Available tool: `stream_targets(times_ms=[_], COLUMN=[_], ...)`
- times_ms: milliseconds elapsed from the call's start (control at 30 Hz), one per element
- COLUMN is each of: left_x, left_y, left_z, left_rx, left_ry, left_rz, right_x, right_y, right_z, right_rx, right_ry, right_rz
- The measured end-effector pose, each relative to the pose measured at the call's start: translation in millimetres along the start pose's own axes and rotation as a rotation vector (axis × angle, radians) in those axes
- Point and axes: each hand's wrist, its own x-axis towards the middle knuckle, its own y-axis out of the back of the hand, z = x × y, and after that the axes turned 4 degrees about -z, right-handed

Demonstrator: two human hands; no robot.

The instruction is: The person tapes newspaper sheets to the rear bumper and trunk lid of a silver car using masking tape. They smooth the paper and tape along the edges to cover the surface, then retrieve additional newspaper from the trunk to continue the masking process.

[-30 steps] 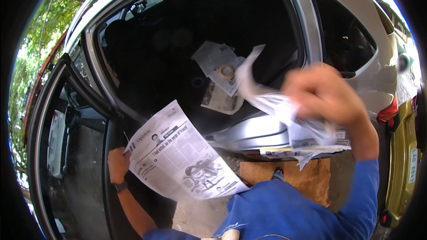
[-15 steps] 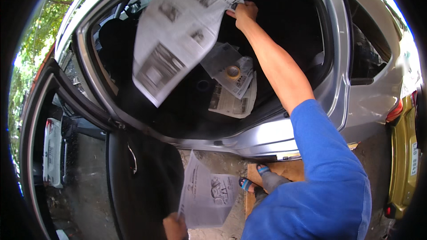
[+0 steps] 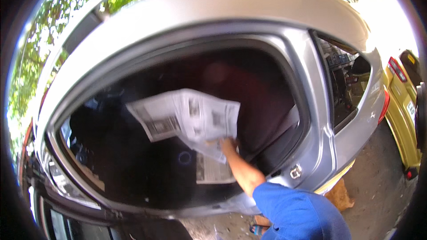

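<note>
My right hand [image 3: 227, 146], blurred by motion, reaches into the car's rear doorway and grips the lower right corner of a printed newspaper sheet [image 3: 207, 115]. The sheet hangs partly spread and bent, its left part reaching over the dark interior. Beside my fingers shows a small yellow patch [image 3: 215, 142], too smeared to make out. More newspaper [image 3: 214, 171] lies on the dark seat area under my hand. To its left is a dark blue ring [image 3: 184, 158]. My left hand is out of view.
The silver car's door frame [image 3: 307, 151] surrounds the opening, with a metal door latch [image 3: 296, 171] at its right. The opened door [image 3: 151, 230] is at the lower left. A gold vehicle part [image 3: 402, 120] stands at the right. My sandalled foot [image 3: 256, 229] is below.
My right hand has come down with the newspaper sheet, turning it and covering most of the papers and the yellow tape roll. My left hand, which held another printed sheet, has left view.
</note>
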Motion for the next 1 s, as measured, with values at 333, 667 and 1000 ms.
stream_targets(times_ms=[333,667,1000], left_x=[48.2,35.5,18.9], left_y=[95.7,109.4,111.9], left_z=[76.1,123.8,142.9], left_rx=[0.136,-0.074,-0.142], left_ry=[-0.075,-0.352,-0.758], left_rz=[0.256,0.476,0.015], right_x=[-111.6,-326.5,-359.8], right_y=[28.9,549.8,468.7], right_z=[-21.1,-41.4,-3.2], right_rx=[1.310,0.273,0.526], right_ry=[-0.178,0.919,1.356], right_rz=[0.137,1.506,1.451])
